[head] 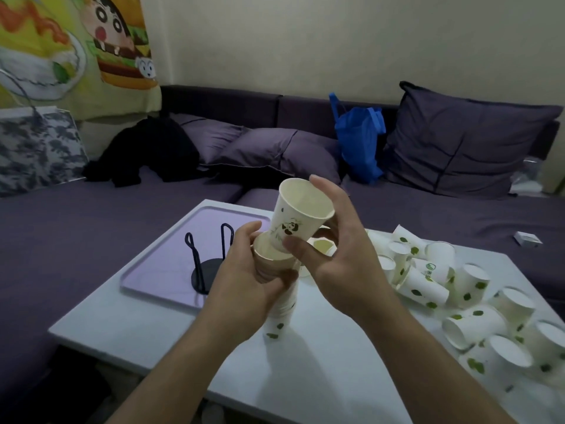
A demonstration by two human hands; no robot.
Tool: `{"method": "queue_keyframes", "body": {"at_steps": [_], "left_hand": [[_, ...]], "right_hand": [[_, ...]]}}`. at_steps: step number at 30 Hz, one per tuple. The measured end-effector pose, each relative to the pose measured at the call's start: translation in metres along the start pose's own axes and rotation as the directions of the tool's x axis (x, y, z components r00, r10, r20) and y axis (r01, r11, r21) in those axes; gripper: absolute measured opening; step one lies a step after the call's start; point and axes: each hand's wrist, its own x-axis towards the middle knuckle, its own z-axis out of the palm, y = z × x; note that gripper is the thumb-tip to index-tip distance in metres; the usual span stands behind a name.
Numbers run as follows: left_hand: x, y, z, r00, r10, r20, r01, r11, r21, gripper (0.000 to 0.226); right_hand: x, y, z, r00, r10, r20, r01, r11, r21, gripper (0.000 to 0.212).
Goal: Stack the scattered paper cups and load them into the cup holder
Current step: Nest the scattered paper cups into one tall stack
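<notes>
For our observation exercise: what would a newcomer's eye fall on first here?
At centre, the right hand tilts a panda-print cup into the cup stack gripped by the left hand. Loose cups litter the table's right side. The black wire cup holder stands empty on the lilac tray.

This is a home living room, shown by the long purple sofa (91,215) with its cushions (458,142) (a blue bag (357,142) slumped among them), a cartoon wall hanging (76,41) and a low white bench (321,347).
</notes>
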Motion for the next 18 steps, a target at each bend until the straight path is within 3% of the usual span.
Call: {"method": "queue_keyframes", "body": {"at_steps": [7,12,15,18], "left_hand": [[0.000,-0.004,0.005,1.000,0.002,-0.009,-0.002,1.000,0.003,0.077],[0.000,-0.007,0.001,1.000,-0.009,0.006,0.009,1.000,0.013,0.099],[-0.006,-0.002,-0.004,0.998,0.053,-0.040,-0.051,0.997,0.054,0.103],[-0.019,0.015,-0.002,0.972,0.204,-0.117,-0.192,0.976,0.107,0.087]], "right_hand": [[-0.004,0.010,0.010,0.986,0.086,0.140,-0.054,0.974,-0.219,0.087],[-0.014,0.015,-0.001,0.982,0.124,0.144,-0.100,0.982,-0.160,0.083],[-0.021,0.018,-0.007,0.982,0.151,0.116,-0.132,0.979,-0.158,0.078],[-0.034,0.021,-0.019,0.983,0.168,0.074,-0.156,0.977,-0.146,0.069]]}}
